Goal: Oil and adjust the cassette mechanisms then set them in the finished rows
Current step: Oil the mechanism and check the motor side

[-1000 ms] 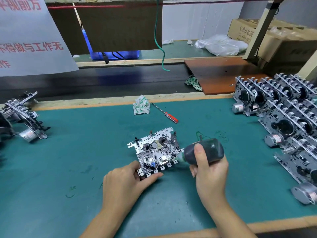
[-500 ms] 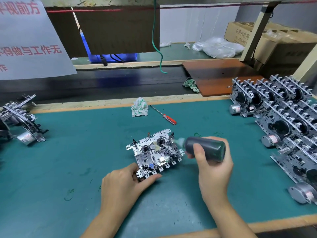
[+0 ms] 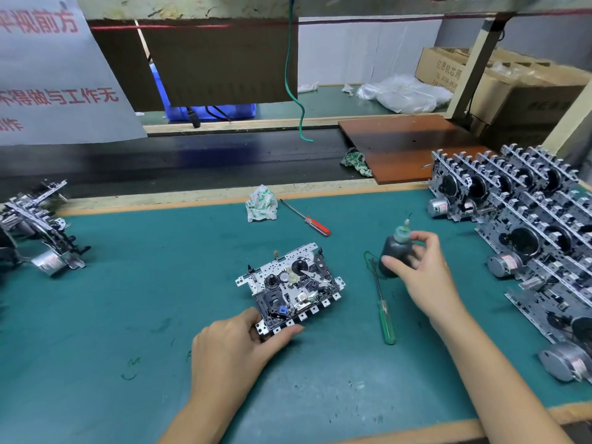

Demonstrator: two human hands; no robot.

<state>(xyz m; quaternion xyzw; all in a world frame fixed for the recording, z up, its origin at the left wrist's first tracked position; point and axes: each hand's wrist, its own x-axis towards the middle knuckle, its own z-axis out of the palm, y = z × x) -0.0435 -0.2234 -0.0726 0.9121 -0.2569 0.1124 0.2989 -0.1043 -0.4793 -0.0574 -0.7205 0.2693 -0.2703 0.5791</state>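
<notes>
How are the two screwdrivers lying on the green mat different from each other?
The red-handled screwdriver lies at the back of the mat, beside the crumpled rag; the green-handled screwdriver lies nearer the person, just below the oil bottle.

The red one lies slanted across the mat, handle to the right; the green one points almost straight away, handle nearest the person.

Both are slim, lie flat, and neither hand touches them.
</notes>
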